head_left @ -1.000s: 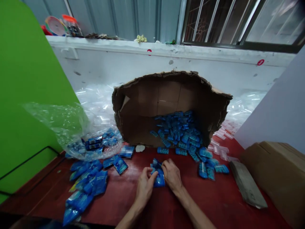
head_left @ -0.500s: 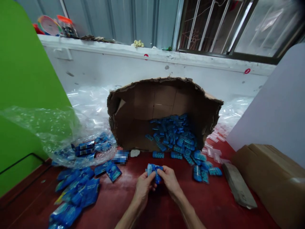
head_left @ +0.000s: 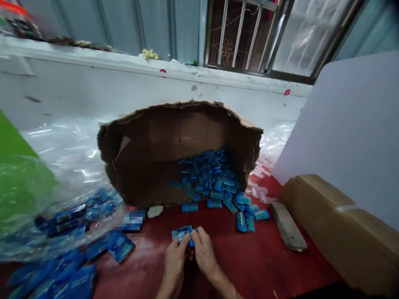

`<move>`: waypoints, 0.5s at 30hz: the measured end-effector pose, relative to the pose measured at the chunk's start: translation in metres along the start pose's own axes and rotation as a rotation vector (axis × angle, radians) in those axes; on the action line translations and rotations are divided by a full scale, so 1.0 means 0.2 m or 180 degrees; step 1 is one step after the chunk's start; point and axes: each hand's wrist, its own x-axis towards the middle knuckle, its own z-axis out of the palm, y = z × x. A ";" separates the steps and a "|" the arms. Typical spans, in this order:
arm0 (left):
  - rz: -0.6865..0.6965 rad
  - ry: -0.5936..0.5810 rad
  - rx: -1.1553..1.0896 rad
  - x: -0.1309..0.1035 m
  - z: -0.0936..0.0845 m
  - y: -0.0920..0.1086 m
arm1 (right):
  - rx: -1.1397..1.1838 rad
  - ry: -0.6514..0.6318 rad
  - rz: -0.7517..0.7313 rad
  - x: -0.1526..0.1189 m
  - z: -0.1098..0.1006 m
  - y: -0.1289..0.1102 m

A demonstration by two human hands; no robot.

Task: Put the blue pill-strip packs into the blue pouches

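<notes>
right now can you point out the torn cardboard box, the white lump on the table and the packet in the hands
Torn cardboard box [head_left: 140,178]: head view, on its shadowed inside.
White lump [head_left: 155,211]: head view, middle of its top.
Blue packet [head_left: 177,234]: head view, on its left part, beside the fingers.

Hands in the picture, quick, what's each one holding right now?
Left hand: closed, pinching a blue packet.
Right hand: closed, pinching that same blue packet.

Both the left hand [head_left: 175,256] and right hand [head_left: 203,252] hold a blue packet [head_left: 186,235]. A torn cardboard box [head_left: 143,178] lies beyond them.
</notes>
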 end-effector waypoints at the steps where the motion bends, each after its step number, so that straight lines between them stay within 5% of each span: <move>1: -0.0027 -0.0042 0.0023 0.00 0.00 0.00 | 0.0007 -0.0060 0.0004 0.00 -0.01 0.00; 8: -0.0486 -0.0576 -0.0019 -0.08 0.00 0.03 | -0.0309 -0.0413 -0.0085 0.00 -0.14 -0.03; 13: -0.0741 -0.0517 -0.0174 -0.05 -0.01 0.00 | -0.1085 -0.1282 -0.0478 0.15 -0.30 -0.13; 15: -0.0720 -0.0329 -0.0218 -0.01 -0.03 -0.01 | -0.2115 -0.0786 -0.0757 0.33 -0.38 -0.19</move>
